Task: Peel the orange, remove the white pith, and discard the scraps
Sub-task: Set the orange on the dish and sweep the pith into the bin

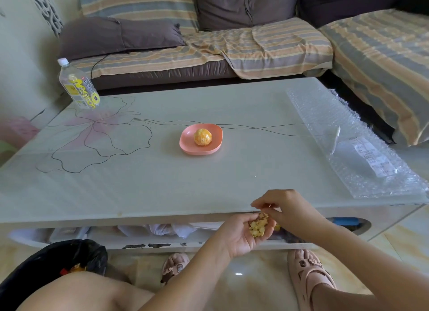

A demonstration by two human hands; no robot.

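While the peeled orange is sitting on the pink plate at twelve o'clock, your left hand is cupping peel scraps and your right hand is pinching them.

Bare limbs and pink clogs

The left hand, right hand, forearms and left knee are bare; the left clog and right clog are pale pink foam, strapped, with small brown charms.

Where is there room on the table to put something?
The table is bare this side of the pink plate, and from it left toward the bottle. Bubble wrap crowds the right side; the left hand and right hand hold peel scraps at the front edge.
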